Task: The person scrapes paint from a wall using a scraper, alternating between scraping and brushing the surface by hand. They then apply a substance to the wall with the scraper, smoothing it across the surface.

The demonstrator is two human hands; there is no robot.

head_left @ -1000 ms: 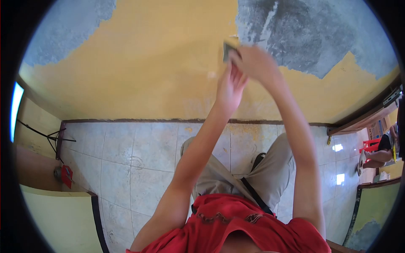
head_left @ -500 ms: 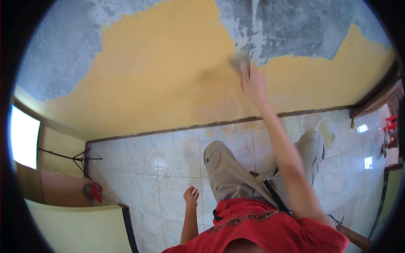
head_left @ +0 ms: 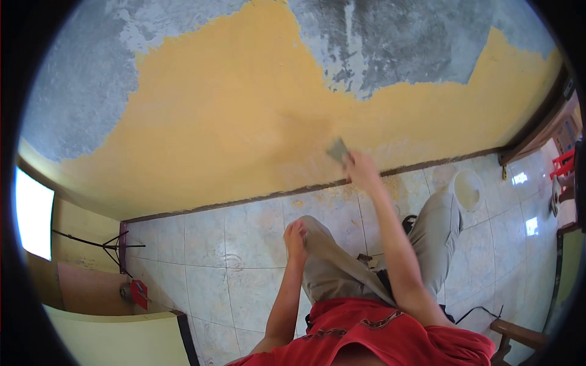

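The wall is yellow low down, with bare grey patches along a ragged edge higher up. My right hand is closed round a flat scraper, whose grey blade is over the lower yellow part; whether it touches the wall I cannot tell. A brownish smudge or shadow lies on the paint left of the blade. My left hand is beside my left knee, its fingers bent; what it holds, if anything, is hidden.
Yellow flakes lie on the tiled floor by the wall base. A white bucket stands beyond my right knee. At the left are a black stand, a bright panel and a red item. A wooden piece is lower right.
My right hand and the scraper have moved down the wall, away from the grey edge. My left hand has risen from over the floor to my left knee.
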